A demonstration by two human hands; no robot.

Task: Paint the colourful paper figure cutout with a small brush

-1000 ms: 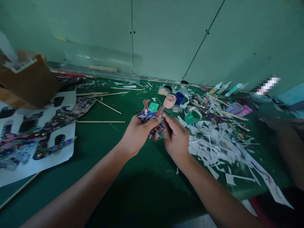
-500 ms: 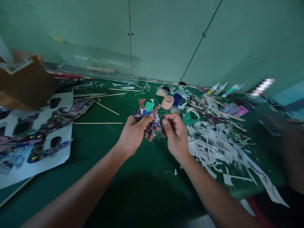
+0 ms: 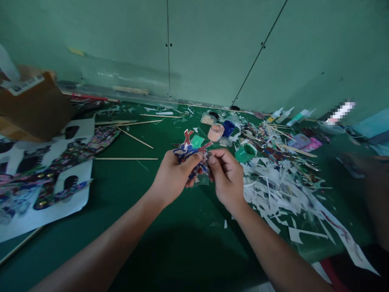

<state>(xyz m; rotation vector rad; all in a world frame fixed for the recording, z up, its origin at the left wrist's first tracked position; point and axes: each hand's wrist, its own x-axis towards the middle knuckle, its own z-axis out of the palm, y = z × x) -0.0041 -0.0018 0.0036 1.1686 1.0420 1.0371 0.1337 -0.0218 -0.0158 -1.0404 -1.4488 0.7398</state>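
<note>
My left hand (image 3: 172, 176) is closed around a bunch of small blue, red and white paper cutouts (image 3: 187, 151), thumb on top. Pressed together in a pinch, the fingertips of my right hand (image 3: 227, 174) meet the bunch's right edge; exactly which piece they grip is partly hidden by the fingers. A small green patch (image 3: 197, 140) lies just beyond the cutouts. Both hands are over the green table (image 3: 182, 235). To the right of my right hand stands an open pot of green paint (image 3: 245, 154).
Behind my hands are a peach paint jar (image 3: 215, 133) and a blue jar (image 3: 228, 128). White paper scraps (image 3: 273, 190) are heaped on the right, near another person's blurred arm (image 3: 377, 190). Left are wooden sticks (image 3: 126, 158), printed sheets (image 3: 82, 198) and a cardboard box (image 3: 36, 109).
My right hand's fingertips have come left against the cutouts, closing the small gap. The cutouts have turned slightly in my left hand. The view has shifted a little.
</note>
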